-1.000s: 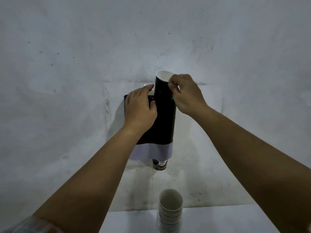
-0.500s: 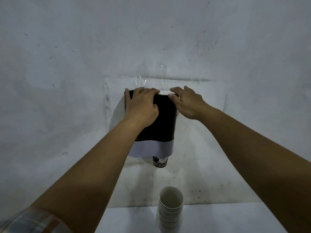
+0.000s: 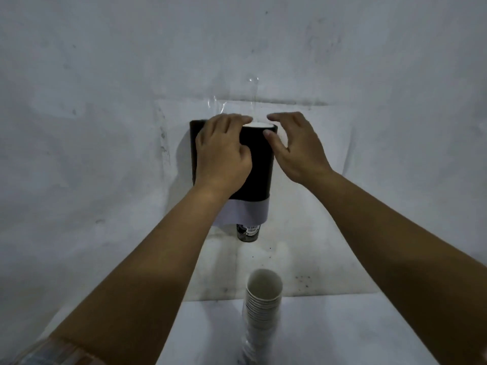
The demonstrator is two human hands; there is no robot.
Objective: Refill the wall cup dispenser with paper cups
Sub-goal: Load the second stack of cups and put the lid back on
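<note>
Dispenser: a black wall cup dispenser (image 3: 259,164) hangs upright on a pale, scuffed wall (image 3: 105,101), with a white band around its lower end.
Top of dispenser: the white rim of a paper cup (image 3: 257,125) shows at the open top, nearly level with the black edge.
Bottom of dispenser: the printed base of a dark cup (image 3: 247,233) sticks out below the white band.
Left hand: the left hand (image 3: 222,156) lies against the front and top of the dispenser, its grip loose, fingers straight and reaching over the upper edge beside the white rim.
Right hand: the right hand (image 3: 296,148) sits at the dispenser's upper right edge, its grip apart and holding nothing, thumb tip touching the black edge, the other fingers spread above the rim.
Spare cups: a nested stack of white paper cups (image 3: 262,306) stands on the white desk (image 3: 355,330) below the dispenser, between the two forearms and well apart from both hands.
Sleeve: a checked sleeve (image 3: 52,351) shows at the lower left corner.
</note>
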